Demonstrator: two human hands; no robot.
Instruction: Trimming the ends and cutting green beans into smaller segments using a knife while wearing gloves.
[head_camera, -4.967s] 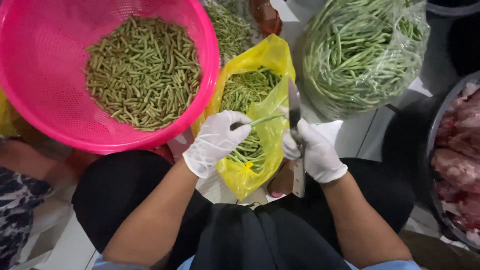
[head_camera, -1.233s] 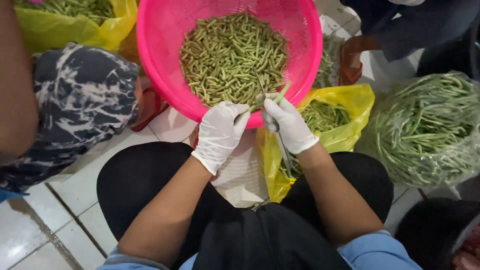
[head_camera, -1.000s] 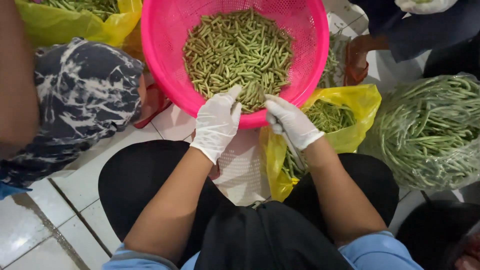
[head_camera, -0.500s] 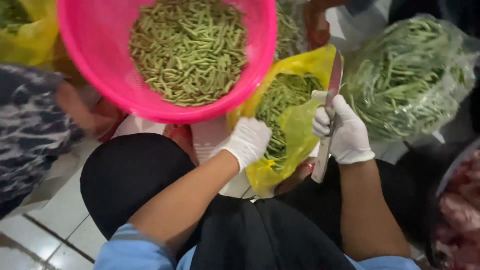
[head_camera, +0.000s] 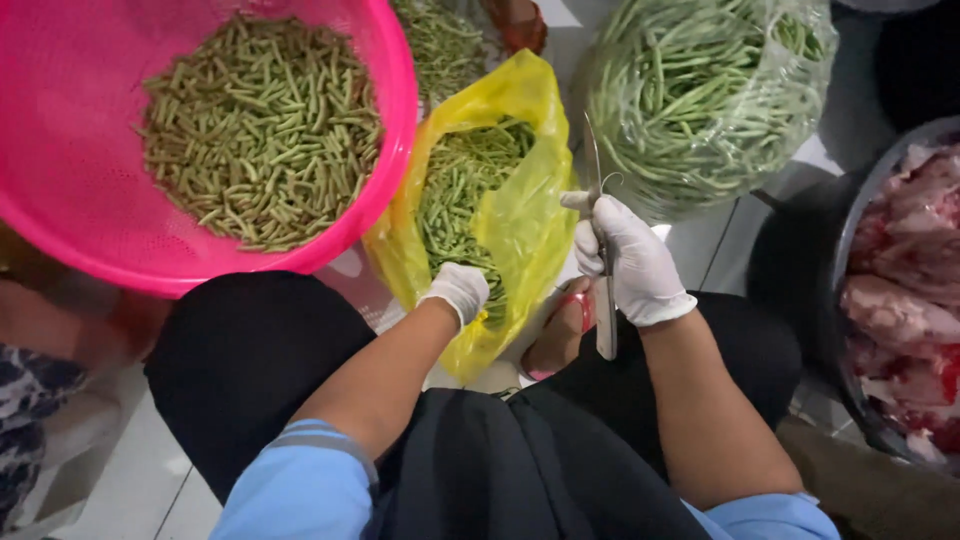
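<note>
Our left hand (head_camera: 458, 290), gloved, reaches into the yellow bag (head_camera: 520, 215) with fingers closed on uncut green beans (head_camera: 455, 195); our right hand (head_camera: 628, 262) grips a knife (head_camera: 600, 250), blade up. The pink basket (head_camera: 60, 140) at the floor's far left already holds many cut pieces (head_camera: 262, 130), while a full clear bag (head_camera: 705, 90) waits untouched.

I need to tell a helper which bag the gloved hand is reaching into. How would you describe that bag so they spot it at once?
Start from the big pink basket of cut green beans. Just beside its rim stands the yellow plastic bag, open at the top, with the left hand dipped among the beans inside. Unlike the clear bag of long whole beans beyond it, it is opaque yellow.
</note>
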